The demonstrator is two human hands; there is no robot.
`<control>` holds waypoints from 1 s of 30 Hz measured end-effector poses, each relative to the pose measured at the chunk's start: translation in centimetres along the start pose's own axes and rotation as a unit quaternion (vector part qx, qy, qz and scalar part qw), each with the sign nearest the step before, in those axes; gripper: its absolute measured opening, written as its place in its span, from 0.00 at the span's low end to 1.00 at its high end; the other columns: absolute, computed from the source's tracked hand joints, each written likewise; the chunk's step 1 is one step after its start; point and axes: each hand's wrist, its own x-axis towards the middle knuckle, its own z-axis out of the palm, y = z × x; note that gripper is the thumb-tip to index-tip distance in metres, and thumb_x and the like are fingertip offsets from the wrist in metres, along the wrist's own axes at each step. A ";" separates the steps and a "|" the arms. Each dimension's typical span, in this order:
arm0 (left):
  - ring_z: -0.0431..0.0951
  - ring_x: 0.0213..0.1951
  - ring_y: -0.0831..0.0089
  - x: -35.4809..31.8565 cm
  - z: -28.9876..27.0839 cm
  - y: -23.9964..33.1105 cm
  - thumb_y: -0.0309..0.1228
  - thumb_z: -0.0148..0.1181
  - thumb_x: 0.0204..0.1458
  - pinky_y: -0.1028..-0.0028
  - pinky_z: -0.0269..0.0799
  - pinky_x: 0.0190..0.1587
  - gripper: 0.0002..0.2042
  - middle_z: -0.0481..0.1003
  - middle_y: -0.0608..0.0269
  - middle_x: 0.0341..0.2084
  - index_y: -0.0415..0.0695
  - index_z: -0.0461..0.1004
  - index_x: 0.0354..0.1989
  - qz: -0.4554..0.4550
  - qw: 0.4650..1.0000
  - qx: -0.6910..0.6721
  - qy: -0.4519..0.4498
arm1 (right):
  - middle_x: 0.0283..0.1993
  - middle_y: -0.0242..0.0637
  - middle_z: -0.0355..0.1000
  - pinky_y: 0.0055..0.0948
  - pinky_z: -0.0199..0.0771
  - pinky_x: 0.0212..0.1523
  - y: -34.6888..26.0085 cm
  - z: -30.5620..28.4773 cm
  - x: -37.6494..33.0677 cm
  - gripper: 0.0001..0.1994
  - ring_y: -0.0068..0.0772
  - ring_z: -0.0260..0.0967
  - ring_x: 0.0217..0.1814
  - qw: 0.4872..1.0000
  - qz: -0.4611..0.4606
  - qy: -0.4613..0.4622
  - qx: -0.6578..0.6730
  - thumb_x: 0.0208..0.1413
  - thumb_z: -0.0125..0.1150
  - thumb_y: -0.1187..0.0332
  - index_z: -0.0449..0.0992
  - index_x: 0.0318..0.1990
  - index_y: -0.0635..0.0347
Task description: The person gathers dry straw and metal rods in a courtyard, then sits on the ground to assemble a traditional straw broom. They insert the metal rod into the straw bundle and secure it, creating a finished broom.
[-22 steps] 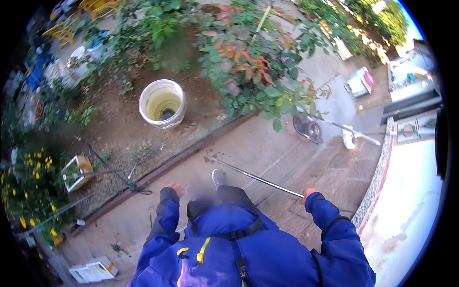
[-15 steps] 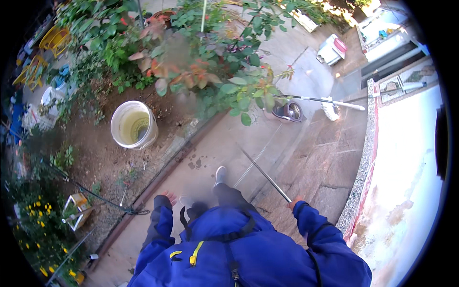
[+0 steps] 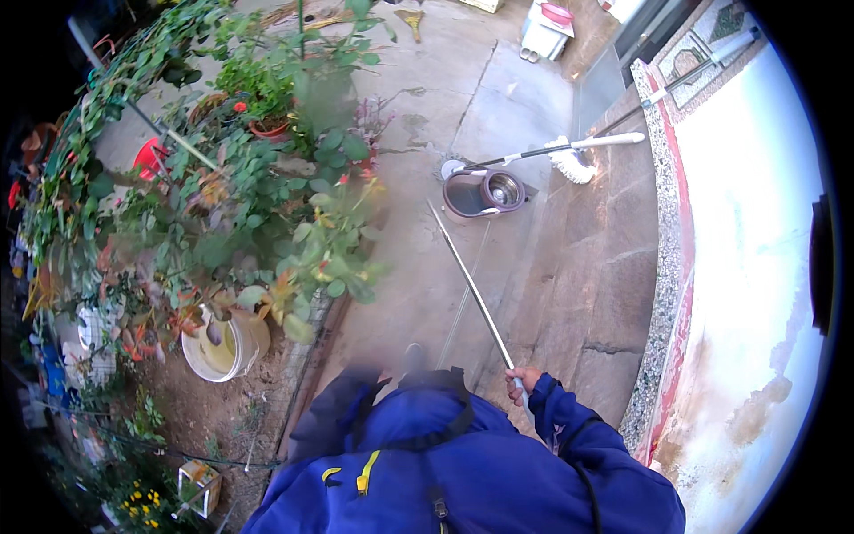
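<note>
My right hand [image 3: 523, 384] is closed around the lower end of a thin metal pole [image 3: 471, 289]. The pole slants forward and left, its far tip just short of a purple-grey mop bucket [image 3: 463, 203] with a round metal basket. My left hand [image 3: 372, 374] is low at my left side, too smeared by motion to show its fingers. Over the bucket's far rim lies a stick with a white grip [image 3: 614, 140] and a pale round disc [image 3: 453, 168] at its other end. Beside it a white fringed mop head [image 3: 574, 163] rests on the brown paving.
Leafy rose bushes [image 3: 302, 240] spread at the left over a soil bed. A white bucket [image 3: 222, 347] stands on the soil. Along the right runs a white surface [image 3: 738, 294] with a speckled stone edge. A white bin [image 3: 544, 34] stands at the back.
I have moved forward along the path, so the mop bucket is nearer and the white bucket has dropped lower in view. The pole stays in my right hand.
</note>
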 end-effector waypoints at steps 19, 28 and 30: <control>0.75 0.43 0.60 43.2 1.0 11.4 0.35 0.52 0.46 0.66 0.71 0.44 0.12 0.76 0.57 0.38 0.47 0.77 0.36 -0.271 0.859 0.425 -0.095 | 0.23 0.57 0.68 0.41 0.67 0.30 -17.0 4.4 -1.0 0.15 0.56 0.68 0.27 0.770 -0.318 0.376 -0.405 0.40 0.61 0.63 0.71 0.27 0.69; 0.77 0.40 0.62 50.9 -10.2 14.3 0.33 0.54 0.45 0.69 0.73 0.41 0.09 0.77 0.55 0.35 0.46 0.79 0.31 -0.354 0.832 0.424 0.045 | 0.26 0.57 0.69 0.49 0.67 0.33 -26.1 7.4 -3.4 0.12 0.60 0.68 0.31 0.698 -0.268 0.478 -0.462 0.44 0.56 0.63 0.70 0.29 0.66; 0.77 0.41 0.63 52.7 -11.3 13.5 0.34 0.55 0.45 0.69 0.73 0.41 0.09 0.77 0.57 0.35 0.47 0.79 0.31 -0.386 0.816 0.425 0.061 | 0.25 0.57 0.69 0.48 0.67 0.33 -27.8 6.0 -1.5 0.12 0.60 0.68 0.31 0.702 -0.270 0.493 -0.437 0.44 0.55 0.63 0.70 0.29 0.66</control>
